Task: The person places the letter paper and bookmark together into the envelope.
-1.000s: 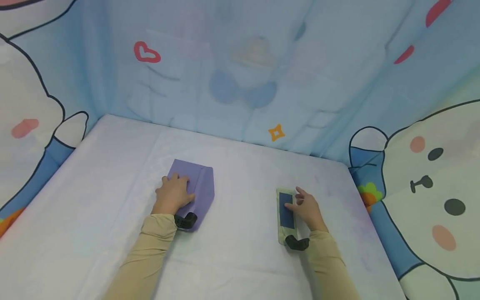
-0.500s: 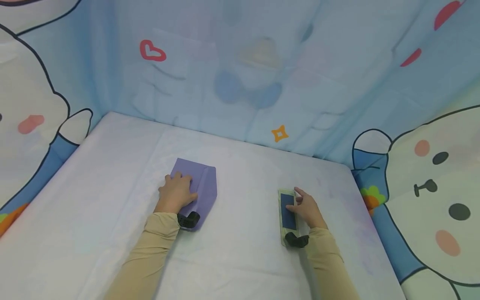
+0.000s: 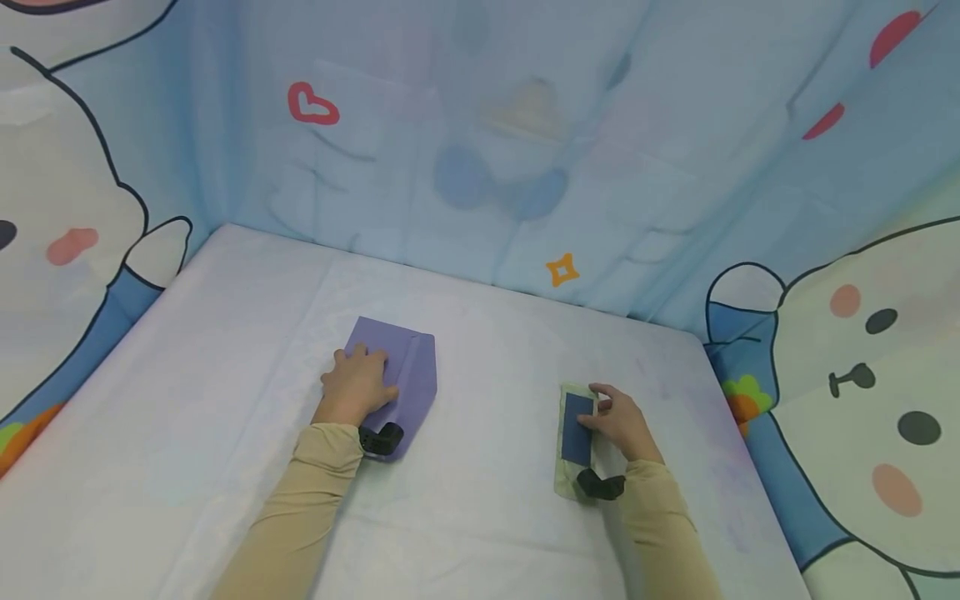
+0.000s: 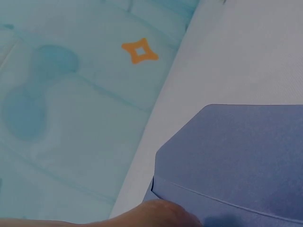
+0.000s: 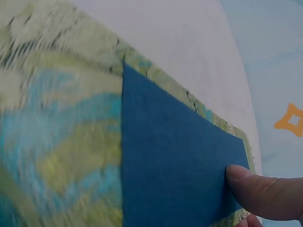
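On the white table at left lies a purple envelope [image 3: 416,379] with its flap opened out to the right. My left hand [image 3: 354,387] rests on its body, fingers spread; in the left wrist view the thumb lies by the crease of the flap [image 4: 236,156]. My right hand [image 3: 621,423] pinches a narrow green-patterned card [image 3: 566,479] by its far right edge. A plain dark blue rectangle [image 5: 175,156] covers its middle. In the right wrist view my thumb [image 5: 265,194] presses on the blue face, while the fingers are mostly hidden behind the card.
Black wrist cameras [image 3: 381,438] sit on both wrists. The white table [image 3: 487,517] runs back to a blue cartoon-printed curtain [image 3: 360,183], which also hangs along both sides. White cloth separates the envelope from the card.
The card's near end has swung slightly left and toward me, and its right edge has lifted with my right hand. My left hand stays on the envelope. The head view shifts slightly.
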Demonstrator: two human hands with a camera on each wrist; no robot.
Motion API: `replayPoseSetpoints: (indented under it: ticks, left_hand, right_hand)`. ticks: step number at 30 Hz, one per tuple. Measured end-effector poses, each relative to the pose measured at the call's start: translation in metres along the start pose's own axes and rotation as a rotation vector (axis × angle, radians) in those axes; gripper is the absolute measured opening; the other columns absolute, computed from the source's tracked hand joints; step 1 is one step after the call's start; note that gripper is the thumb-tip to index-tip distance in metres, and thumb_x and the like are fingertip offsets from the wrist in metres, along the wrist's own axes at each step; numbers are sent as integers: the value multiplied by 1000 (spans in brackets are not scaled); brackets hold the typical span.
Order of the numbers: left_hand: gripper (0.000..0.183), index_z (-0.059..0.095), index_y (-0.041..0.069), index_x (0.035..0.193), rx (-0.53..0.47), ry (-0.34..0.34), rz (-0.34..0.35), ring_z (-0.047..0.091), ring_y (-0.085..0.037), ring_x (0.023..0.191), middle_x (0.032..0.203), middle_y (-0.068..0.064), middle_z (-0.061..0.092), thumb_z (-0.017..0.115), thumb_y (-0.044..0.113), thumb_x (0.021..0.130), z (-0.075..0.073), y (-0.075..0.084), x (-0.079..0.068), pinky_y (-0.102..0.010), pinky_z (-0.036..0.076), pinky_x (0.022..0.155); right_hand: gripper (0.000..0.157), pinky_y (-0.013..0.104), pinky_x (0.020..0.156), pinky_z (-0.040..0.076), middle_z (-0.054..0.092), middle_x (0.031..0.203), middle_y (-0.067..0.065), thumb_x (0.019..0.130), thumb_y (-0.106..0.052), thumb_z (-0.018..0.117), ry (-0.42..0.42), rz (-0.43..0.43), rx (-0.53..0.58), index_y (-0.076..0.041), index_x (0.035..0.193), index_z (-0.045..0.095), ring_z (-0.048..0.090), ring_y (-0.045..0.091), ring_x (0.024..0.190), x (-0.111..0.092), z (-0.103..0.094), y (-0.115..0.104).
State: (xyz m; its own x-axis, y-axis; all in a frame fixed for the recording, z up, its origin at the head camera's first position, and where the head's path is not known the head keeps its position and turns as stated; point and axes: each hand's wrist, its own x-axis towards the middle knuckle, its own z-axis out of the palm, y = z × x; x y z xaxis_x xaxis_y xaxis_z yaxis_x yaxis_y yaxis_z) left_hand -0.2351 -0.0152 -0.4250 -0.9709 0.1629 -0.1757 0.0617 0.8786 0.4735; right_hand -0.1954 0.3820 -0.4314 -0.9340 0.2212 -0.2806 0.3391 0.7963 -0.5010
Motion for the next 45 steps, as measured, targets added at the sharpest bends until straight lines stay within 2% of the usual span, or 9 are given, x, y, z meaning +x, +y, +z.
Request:
replayPoseSetpoints:
  ticks: [9,13,18,26,30,37,41,45]
  left_hand:
    - [57,54,8,131,-13,7,2,37,-48,125,136,-22,45,68,33,83,-1,2,-1,-67,41,84]
    - [56,54,7,131,-23,14,0,37,-48,125,136,-23,44,68,32,83,0,2,-2,-68,41,85]
    - [56,54,7,130,-22,21,-2,37,-49,125,136,-23,44,69,31,82,2,2,-1,-68,41,85]
    - [54,54,6,129,-32,34,-2,38,-49,123,136,-24,44,69,28,82,5,3,-3,-68,42,84]
    - [54,55,5,128,-25,43,2,39,-50,122,134,-25,44,70,27,81,5,3,-3,-68,43,83]
    - [51,55,4,128,-32,36,0,36,-52,124,136,-25,43,68,24,82,7,3,-3,-69,42,85]
    - [52,54,5,129,-45,29,-5,34,-53,125,136,-26,42,68,22,82,7,4,-3,-73,38,87]
    - [54,52,6,132,-52,11,-10,31,-54,128,138,-26,41,68,21,83,8,5,-3,-75,34,90]
  right_hand:
    - [64,50,84,46,54,119,25,84,-16,71,-19,-53,4,-5,141,42,55,37,104,-6,-4,0]
    - [65,49,84,46,56,118,24,83,-17,72,-47,-71,-9,-6,140,43,57,35,102,-7,-4,-1]
    - [65,46,85,46,56,119,22,84,-19,72,-73,-78,42,-8,141,43,58,30,101,-7,0,-2]
    - [65,32,79,52,54,121,21,84,-17,72,-125,-85,225,-9,141,43,62,17,90,-6,8,-9]
    - [66,30,81,53,52,125,21,85,-16,71,-120,-79,332,-12,143,41,63,12,89,-5,11,-16]
    - [69,26,81,55,49,122,17,85,-6,68,-36,-41,566,-14,146,37,64,6,83,-3,23,-44]
    - [70,24,80,55,48,117,13,84,-2,68,17,-35,647,-15,146,37,64,5,81,-3,32,-66]
    - [70,24,81,55,48,116,14,85,-2,68,53,-65,679,-16,146,37,64,6,81,-3,41,-86]
